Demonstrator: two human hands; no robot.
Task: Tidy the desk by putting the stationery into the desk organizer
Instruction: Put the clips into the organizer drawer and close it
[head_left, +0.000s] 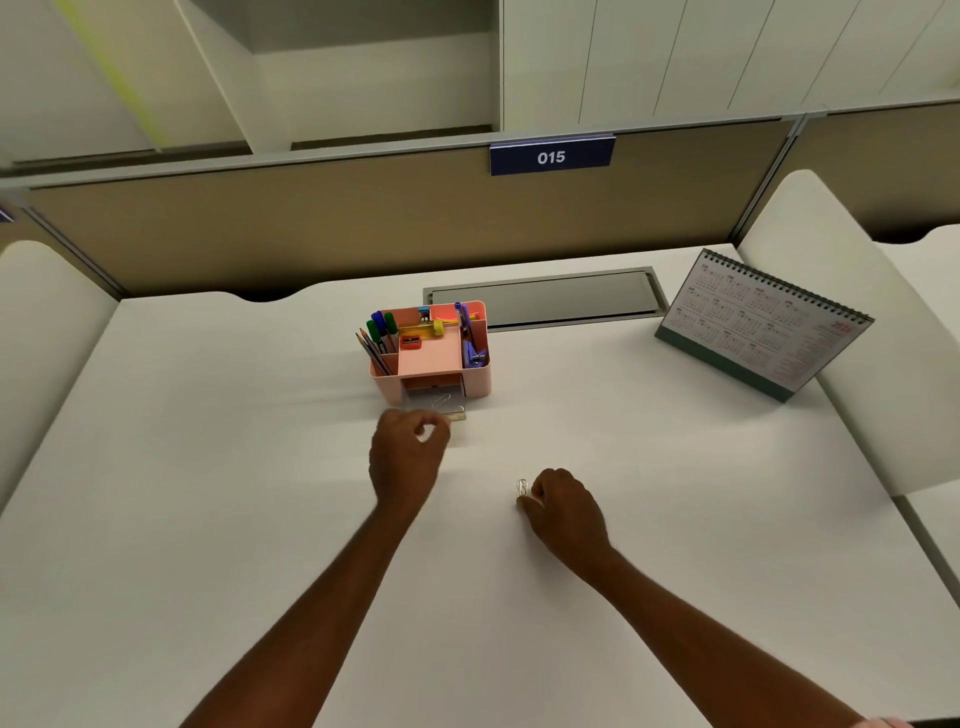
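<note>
A pink desk organizer (475, 375) stands mid-desk with markers, pencils, an orange sharpener and a purple stapler in its compartments. Its clear front drawer (435, 404) is pulled out, with paper clips inside. My left hand (408, 454) sits just in front of the drawer, thumb and forefinger curled together near the drawer's front edge; whether they pinch it I cannot tell. My right hand (563, 506) rests on the desk to the right and nearer me, fingers closed on silver paper clips (522, 487) that stick out at its left side.
A spiral desk calendar (763, 325) stands at the back right. A grey cable hatch (545, 299) lies flush in the white desk (208, 467) behind the organizer. A beige partition with a "015" plate closes the back.
</note>
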